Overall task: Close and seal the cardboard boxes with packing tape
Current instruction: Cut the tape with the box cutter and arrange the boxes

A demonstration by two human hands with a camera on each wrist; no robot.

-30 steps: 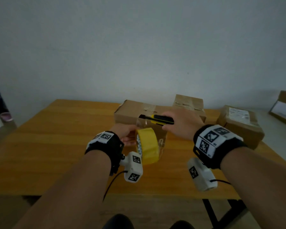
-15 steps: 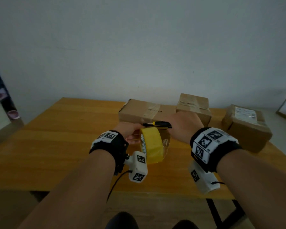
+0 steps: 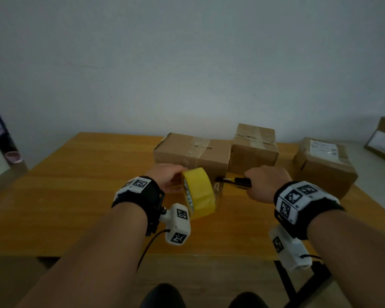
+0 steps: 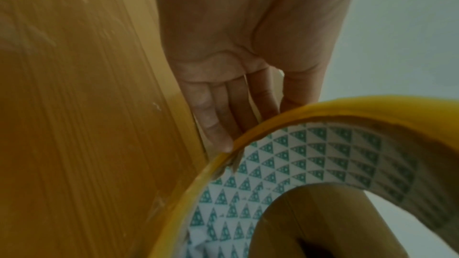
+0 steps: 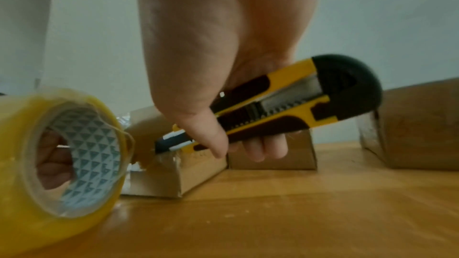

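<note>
Head view: from above and behind both forearms, facing forward and down over the wooden table [image 3: 71,196] to the wall; the widest and farthest view.
Left wrist view: along the palm of the left hand [image 4: 238,50], very near, with the tape roll [image 4: 335,144] filling the lower right.
Right wrist view: low over the tabletop, looking along the right hand [image 5: 223,46] and its utility knife [image 5: 285,109].
Shared: all three views show the tape roll; head and right wrist views also share the knife and the cardboard boxes [image 3: 191,152].
</note>
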